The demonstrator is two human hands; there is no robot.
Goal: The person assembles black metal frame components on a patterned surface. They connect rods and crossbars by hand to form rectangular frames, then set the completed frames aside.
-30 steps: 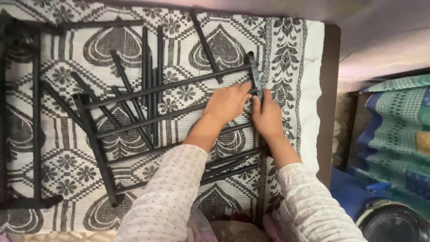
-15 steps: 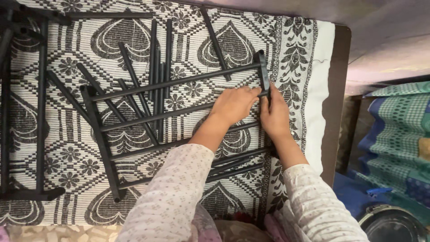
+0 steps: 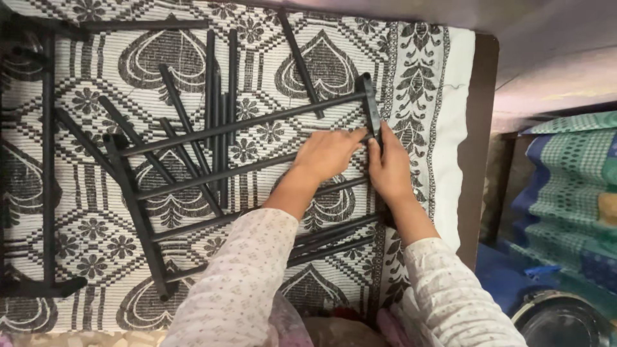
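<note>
1. Two hands meet at the right-hand end bar (image 3: 369,109) of a black rack frame (image 3: 244,122). The frame lies flat on a patterned black-and-white cloth (image 3: 334,64) that covers the desk (image 3: 481,128). The left hand (image 3: 328,154) is curled narrow around the second long rod (image 3: 218,170) near its tip. The right hand (image 3: 389,168) pinches the end bar, with the thumb and forefinger closed on it.

2. Likely slip: the rod tip seems to sit just at the bar, and a skewed push could make it miss its socket or nip a fingertip caught between rod and bar.

3. Pressing hard on one end may lever the frame, since its far end bar (image 3: 138,212) rests across loose rods (image 3: 215,109) that could roll or shift under it.

4. Cloth may bunch under a sideways shove and drag those loose rods along.

5. Edges: the end bar lies near the cloth's leafy border, and the desk's brown rim is just beyond it, with a drop to a steel vessel (image 3: 565,321) and a folded green-and-blue fabric (image 3: 572,173) below.

6. Open room lies leftward over the cloth, though a second black frame (image 3: 48,160) occupies the far left.
</note>
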